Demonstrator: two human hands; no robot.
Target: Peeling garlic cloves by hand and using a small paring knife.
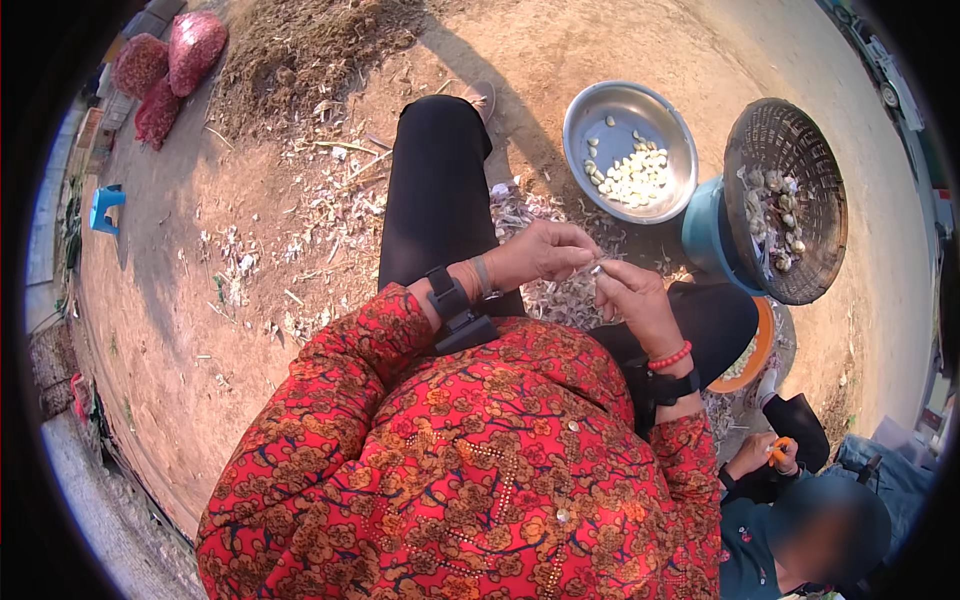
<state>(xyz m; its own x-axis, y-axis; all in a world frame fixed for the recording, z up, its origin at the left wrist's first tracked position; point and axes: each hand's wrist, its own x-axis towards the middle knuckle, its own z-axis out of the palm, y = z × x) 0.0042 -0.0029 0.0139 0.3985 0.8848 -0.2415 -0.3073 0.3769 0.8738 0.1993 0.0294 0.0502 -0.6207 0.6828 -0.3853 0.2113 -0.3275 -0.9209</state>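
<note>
Above my lap, my left hand [548, 250] and my right hand [640, 303] meet fingertip to fingertip. Both are closed in a pinch on a small pale garlic clove [597, 269], mostly covered by the fingers. Beyond them to the right, a metal basin [574, 135] holds several peeled white garlic cloves [638, 176]. Right of the basin, a round woven basket [825, 200] tilts on a blue bucket [708, 230]. Unpeeled garlic [775, 215] and loose skins lie in the basket.
Garlic skins [555, 300] litter the ground between my knees. An orange tub [762, 345] stands by my right knee. At lower right a co-worker's hands [760, 455] hold something orange. Far left are a blue stool [106, 208] and red mesh sacks [195, 50].
</note>
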